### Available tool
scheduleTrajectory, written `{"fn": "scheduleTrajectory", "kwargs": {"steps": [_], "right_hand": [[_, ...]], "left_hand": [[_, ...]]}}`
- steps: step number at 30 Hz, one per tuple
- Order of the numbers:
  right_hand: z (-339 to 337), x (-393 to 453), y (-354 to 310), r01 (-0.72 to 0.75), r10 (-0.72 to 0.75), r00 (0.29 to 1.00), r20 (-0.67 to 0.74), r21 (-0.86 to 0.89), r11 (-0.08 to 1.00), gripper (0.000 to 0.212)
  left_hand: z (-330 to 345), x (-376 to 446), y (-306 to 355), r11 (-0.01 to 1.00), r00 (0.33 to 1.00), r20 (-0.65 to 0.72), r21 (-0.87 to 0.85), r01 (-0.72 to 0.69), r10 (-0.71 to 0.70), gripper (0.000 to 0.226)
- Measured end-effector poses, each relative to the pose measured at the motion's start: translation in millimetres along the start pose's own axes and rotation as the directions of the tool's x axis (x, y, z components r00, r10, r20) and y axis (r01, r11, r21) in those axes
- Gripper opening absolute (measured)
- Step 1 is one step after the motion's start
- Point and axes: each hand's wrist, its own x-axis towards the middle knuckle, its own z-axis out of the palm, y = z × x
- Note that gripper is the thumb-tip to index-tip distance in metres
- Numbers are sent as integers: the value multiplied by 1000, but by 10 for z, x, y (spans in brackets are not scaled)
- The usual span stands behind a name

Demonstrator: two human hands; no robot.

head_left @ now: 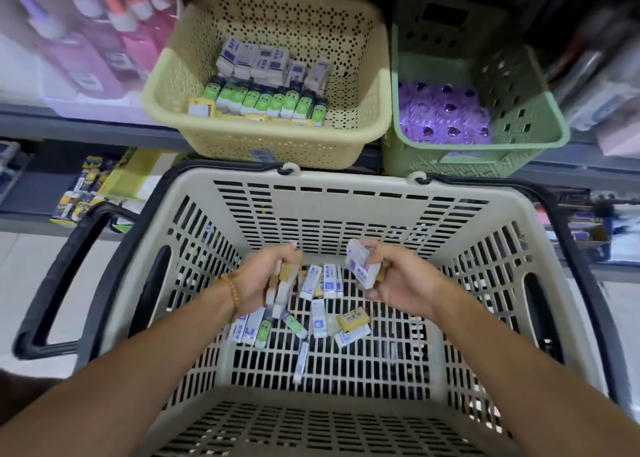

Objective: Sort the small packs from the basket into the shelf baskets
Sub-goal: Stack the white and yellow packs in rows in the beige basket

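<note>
Both my hands are inside a beige shopping basket (346, 193). My left hand (266, 280) grips a bunch of small white and yellow packs (284, 283). My right hand (394, 280) holds several white packs with blue print (360, 266). Loose small packs (320, 314), white-blue, green and one yellow, lie on the basket floor between and below my hands. On the shelf above stands a yellow shelf basket (367, 110) with rows of white-blue and green packs inside. Beside it on the right is a green shelf basket (519, 117) holding purple items.
Pink and purple bottles (104, 40) stand on the shelf at the left. Yellow-and-dark packaged goods (83, 193) sit on a lower shelf to the left. The shopping basket's black handles (69, 276) hang down at both sides. More blurred goods fill the right shelf.
</note>
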Motion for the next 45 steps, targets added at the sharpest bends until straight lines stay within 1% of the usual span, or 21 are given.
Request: {"fn": "scheduleTrajectory", "kwargs": {"steps": [1, 3, 4, 5, 7, 9, 12, 13, 15, 19, 22, 24, 26, 29, 32, 33, 36, 39, 41, 43, 45], "right_hand": [[33, -43, -8, 3, -5, 1000, 30, 66, 998, 35], [127, -157, -21, 31, -41, 997, 73, 134, 990, 47], [189, -219, -32, 47, -58, 995, 85, 130, 990, 52], [260, -279, -53, 70, -80, 993, 88, 110, 991, 51], [402, -394, -108, 135, -138, 988, 73, 50, 990, 41], [560, -505, -168, 196, -193, 980, 55, -51, 979, 35], [788, -630, -245, 266, -264, 964, 35, -153, 952, 41], [864, -659, -277, 293, -291, 956, 36, -172, 941, 46], [1026, -711, -346, 353, -353, 935, 42, -217, 910, 51], [1299, -818, -584, 487, -485, 871, 73, -250, 837, 38], [1457, -825, -825, 558, -560, 826, 72, -249, 792, 39], [1560, -760, -993, 606, -611, 789, 65, -245, 757, 37], [1668, -631, -1161, 637, -658, 753, 34, -289, 714, 36], [1814, -310, -1389, 614, -691, 722, -33, -430, 662, 38], [1920, 95, -1588, 546, -690, 720, -71, -557, 626, 37], [1945, 236, -1651, 525, -688, 722, -80, -584, 619, 36], [1997, 649, -1841, 500, -701, 703, -119, -618, 606, 34], [2055, 999, -2003, 490, -700, 694, -170, -600, 632, 35], [2059, 1177, -2079, 472, -712, 676, -190, -630, 617, 29], [2038, 1277, -2127, 418, -747, 636, -195, -726, 546, 22], [2005, 1303, -2154, 361, -770, 621, -149, -818, 449, 12]], "left_hand": [[20, -35, 26, 991, 998, 58, -135, 7, 1, 34], [91, -171, 89, 953, 992, 122, -303, 13, 25, 35], [132, -247, 120, 931, 990, 135, -364, 7, 46, 30], [172, -313, 148, 905, 985, 150, -425, -9, 80, 24], [238, -443, 206, 873, 980, 150, -486, -39, 128, 20], [284, -578, 275, 854, 978, 128, -515, -79, 167, 23], [322, -772, 379, 858, 965, 106, -488, -161, 241, 44], [330, -842, 421, 865, 959, 93, -461, -198, 269, 42], [324, -958, 507, 840, 941, 60, -472, -267, 333, 33], [243, -1177, 724, 782, 915, -10, -516, -350, 403, 40], [122, -1351, 903, 736, 892, -88, -533, -418, 442, 29], [16, -1431, 1009, 703, 871, -118, -543, -459, 477, 29], [-109, -1484, 1120, 670, 854, -136, -562, -484, 503, 34], [-316, -1530, 1311, 604, 827, -175, -605, -519, 535, 32], [-519, -1525, 1479, 533, 807, -196, -660, -529, 558, 19], [-587, -1506, 1523, 513, 804, -205, -676, -529, 558, 19], [-747, -1445, 1656, 470, 799, -229, -706, -530, 557, 27], [-840, -1375, 1727, 440, 790, -270, -710, -549, 550, 22], [-876, -1331, 1746, 431, 785, -284, -708, -559, 551, 22], [-893, -1306, 1744, 448, 789, -290, -695, -563, 542, 25], [-899, -1295, 1734, 468, 798, -288, -686, -558, 529, 28]]}}
